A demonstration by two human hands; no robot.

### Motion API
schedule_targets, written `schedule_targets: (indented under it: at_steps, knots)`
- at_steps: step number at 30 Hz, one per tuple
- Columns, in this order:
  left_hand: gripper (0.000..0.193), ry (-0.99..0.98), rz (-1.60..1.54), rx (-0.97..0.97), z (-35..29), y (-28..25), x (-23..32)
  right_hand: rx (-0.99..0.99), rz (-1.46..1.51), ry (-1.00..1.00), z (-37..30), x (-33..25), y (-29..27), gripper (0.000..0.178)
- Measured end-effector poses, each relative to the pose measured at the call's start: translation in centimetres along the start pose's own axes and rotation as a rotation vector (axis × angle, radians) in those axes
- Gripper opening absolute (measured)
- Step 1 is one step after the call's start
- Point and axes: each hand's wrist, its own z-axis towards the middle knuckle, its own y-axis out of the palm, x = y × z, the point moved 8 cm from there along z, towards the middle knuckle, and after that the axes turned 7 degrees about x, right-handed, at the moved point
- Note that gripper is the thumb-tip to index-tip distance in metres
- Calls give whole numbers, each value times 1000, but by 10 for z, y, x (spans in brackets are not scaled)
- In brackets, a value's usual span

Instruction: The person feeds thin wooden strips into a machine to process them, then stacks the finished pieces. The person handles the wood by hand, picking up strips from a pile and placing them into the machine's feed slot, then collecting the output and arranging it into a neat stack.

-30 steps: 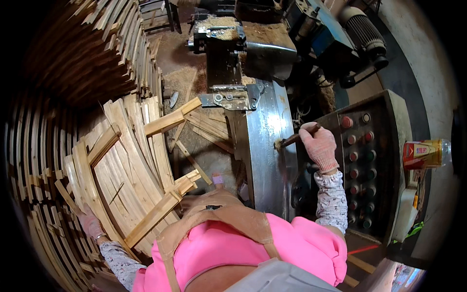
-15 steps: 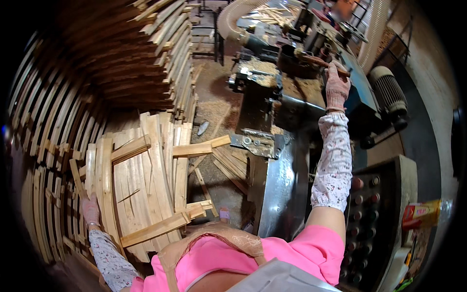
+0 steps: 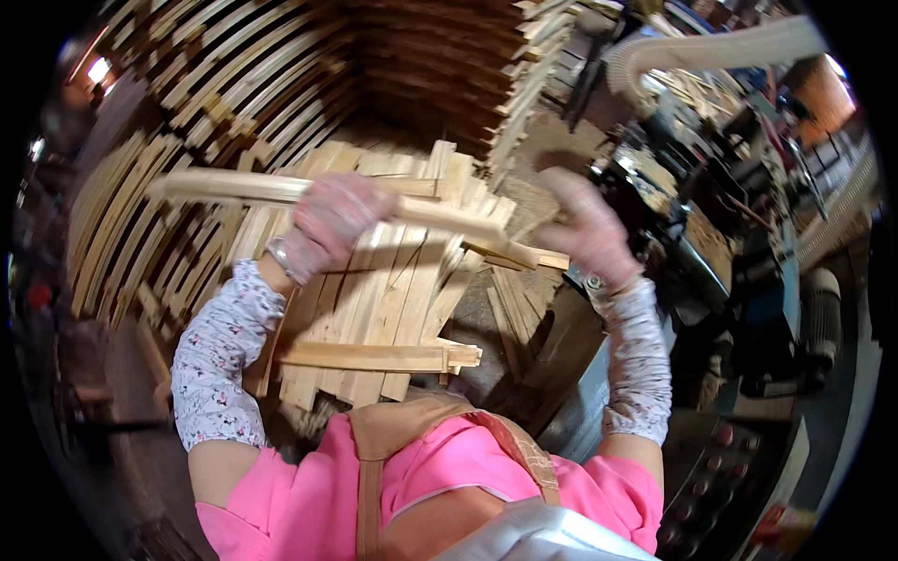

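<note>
My left hand point(image 3: 339, 224), in a pink knit glove, is closed around a long pale wooden slat point(image 3: 454, 221). The slat lies level across the view, raised over a pile of similar slats point(image 3: 374, 313). My gloved right hand point(image 3: 594, 234) is in the air just beyond the slat's right end, touching nothing that I can see. Motion blurs it, but its thumb and fingers look spread apart. Both forearms wear white patterned sleeves. Crosswise on the near part of the pile lies a wooden strip point(image 3: 365, 356).
Tall stacks of slats point(image 3: 122, 234) rise at the left and behind the pile. To the right stands a machine point(image 3: 687, 234) with a pale ribbed hose point(image 3: 720, 49) and a motor point(image 3: 821, 313). A button panel point(image 3: 716, 477) is at the lower right. Loose slats point(image 3: 514, 313) lean beside the machine.
My right hand has let go of the reddish-brown handle on the machine and come left toward the pile. My left hand has lifted a slat and swung it crosswise. The view has turned left.
</note>
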Motion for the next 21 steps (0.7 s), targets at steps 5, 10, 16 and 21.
schedule_targets:
  at_steps: [5, 10, 16, 21]
  knots:
    - [31, 417, -236, 158, 38, 13, 80, -79, -325, 169, -108, -52, 78, 75]
    - [55, 348, -520, 459, 35, 10, 103, 505, -381, 628, -301, -87, 80, 69]
    - [73, 131, -578, 23, 4, 60, 70, 657, -982, 1260, -531, -170, 119, 67]
    - [79, -279, -399, -215, -42, 80, 14, 774, -1209, 1273, -563, -117, 109, 62]
